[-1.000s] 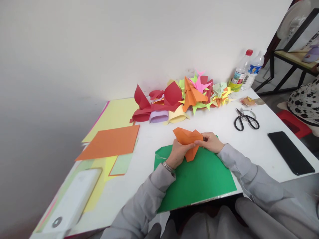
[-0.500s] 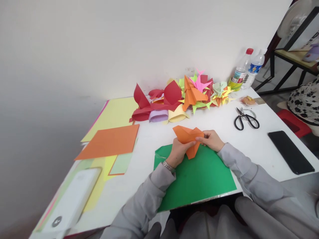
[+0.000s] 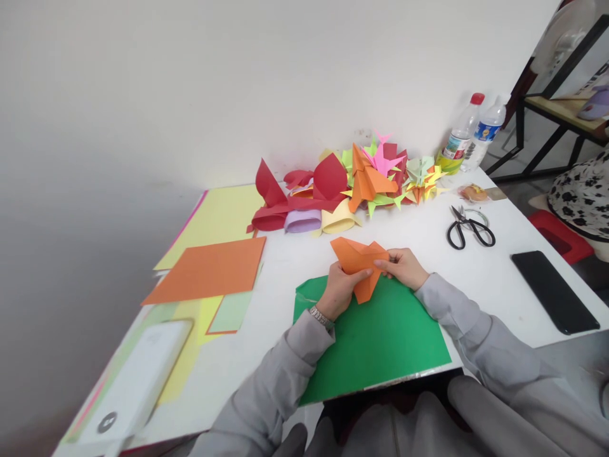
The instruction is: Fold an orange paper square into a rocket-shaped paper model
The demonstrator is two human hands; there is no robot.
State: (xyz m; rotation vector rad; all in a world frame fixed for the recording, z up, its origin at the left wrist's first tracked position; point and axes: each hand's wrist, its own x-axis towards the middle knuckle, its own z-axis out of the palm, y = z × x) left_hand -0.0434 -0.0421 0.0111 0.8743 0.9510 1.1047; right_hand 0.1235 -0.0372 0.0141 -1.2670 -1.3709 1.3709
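Observation:
A folded orange paper plane point(image 3: 364, 259) is held up over a green sheet point(image 3: 380, 343) at the near edge of the table. My left hand point(image 3: 340, 289) pinches its left side, the thumb lying across the fold. On the right, my right hand point(image 3: 402, 266) grips the paper between thumb and fingers. Its curled fingers are partly hidden behind the paper. The plane's wide parts spread up to the left and down toward the green sheet.
Orange sheets point(image 3: 209, 271) lie on the left beside a white device point(image 3: 143, 374). Against the wall is a pile of folded paper shapes point(image 3: 328, 181). To the right are scissors point(image 3: 469, 228), a black phone point(image 3: 554, 291) and two plastic bottles point(image 3: 459, 139). A person in patterned clothing point(image 3: 583, 190) sits at far right.
Almost nothing differs. The left thumb has slid slightly back along the orange paper, and both hands keep their hold in the same place.

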